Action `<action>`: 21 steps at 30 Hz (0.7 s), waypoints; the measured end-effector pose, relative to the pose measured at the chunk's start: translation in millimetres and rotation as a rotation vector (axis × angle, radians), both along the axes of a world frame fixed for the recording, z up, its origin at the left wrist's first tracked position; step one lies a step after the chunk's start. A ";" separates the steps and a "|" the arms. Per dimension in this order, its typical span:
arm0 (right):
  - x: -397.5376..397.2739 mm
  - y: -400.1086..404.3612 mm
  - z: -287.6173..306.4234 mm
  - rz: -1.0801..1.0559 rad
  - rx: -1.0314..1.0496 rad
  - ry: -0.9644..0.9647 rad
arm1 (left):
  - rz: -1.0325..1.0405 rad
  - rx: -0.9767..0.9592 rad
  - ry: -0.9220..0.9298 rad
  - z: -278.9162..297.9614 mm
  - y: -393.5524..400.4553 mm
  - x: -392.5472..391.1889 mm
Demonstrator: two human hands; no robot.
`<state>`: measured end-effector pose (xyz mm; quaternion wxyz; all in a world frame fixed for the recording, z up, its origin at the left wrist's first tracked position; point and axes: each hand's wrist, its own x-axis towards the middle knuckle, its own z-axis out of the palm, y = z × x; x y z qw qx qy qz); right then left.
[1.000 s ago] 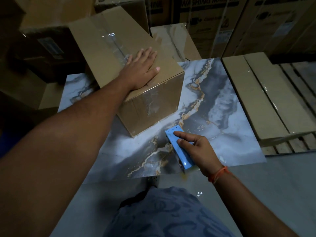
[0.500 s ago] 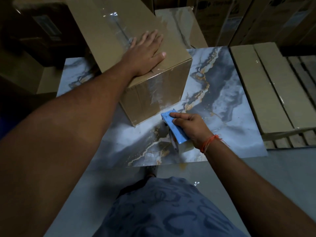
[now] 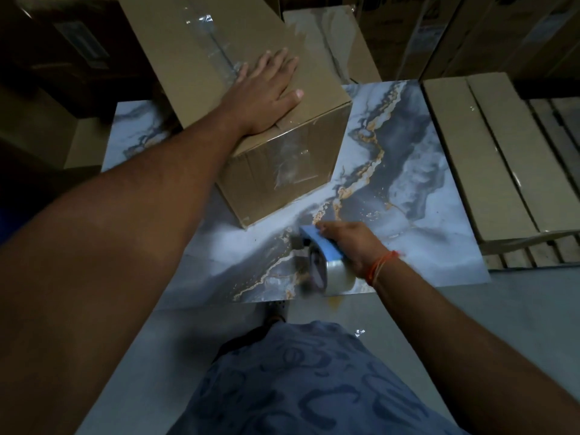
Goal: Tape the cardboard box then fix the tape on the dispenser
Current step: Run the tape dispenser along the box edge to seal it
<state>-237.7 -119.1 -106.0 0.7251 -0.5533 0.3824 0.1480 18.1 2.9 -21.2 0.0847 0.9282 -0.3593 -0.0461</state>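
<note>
In the head view, the left hand (image 3: pixel 266 89) lies flat, fingers spread, on the cardboard box (image 3: pixel 238 98) at the counter's (image 3: pixel 423 183) far-left corner; the right hand (image 3: pixel 351 246), fingers clamped, holds the tape dispenser (image 3: pixel 320 255) near the front edge. Best keep the box pinned and the dispenser steady before freeing the tape's end.

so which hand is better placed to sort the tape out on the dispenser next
Right, probably. The right hand already grips the blue tape dispenser near the clear roll, while the left hand lies flat on the taped cardboard box.
</note>
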 end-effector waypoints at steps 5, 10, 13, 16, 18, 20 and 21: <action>-40.9 -0.1 -37.2 0.025 -0.231 -0.078 | 0.001 -0.006 0.003 -2.3 1.7 1.7; -54.3 -12.7 -23.5 0.261 -0.854 -0.270 | -0.004 -0.015 -0.008 -2.2 -1.2 1.6; -51.2 -21.6 -23.6 0.338 -1.167 -0.238 | -0.003 -0.016 -0.013 -2.1 -0.1 2.1; -47.4 -29.0 -27.2 0.379 -1.334 -0.217 | -0.002 -0.017 -0.011 -1.8 -0.1 2.7; -46.3 -31.7 -30.1 0.377 -1.380 -0.229 | -0.005 -0.017 -0.008 -2.2 0.0 2.8; -45.3 -34.3 -35.6 0.406 -1.399 -0.177 | -0.005 -0.014 -0.007 -2.2 0.5 2.7; -44.5 -35.5 -40.1 0.440 -1.407 -0.127 | -0.004 -0.013 -0.006 -2.2 0.7 2.6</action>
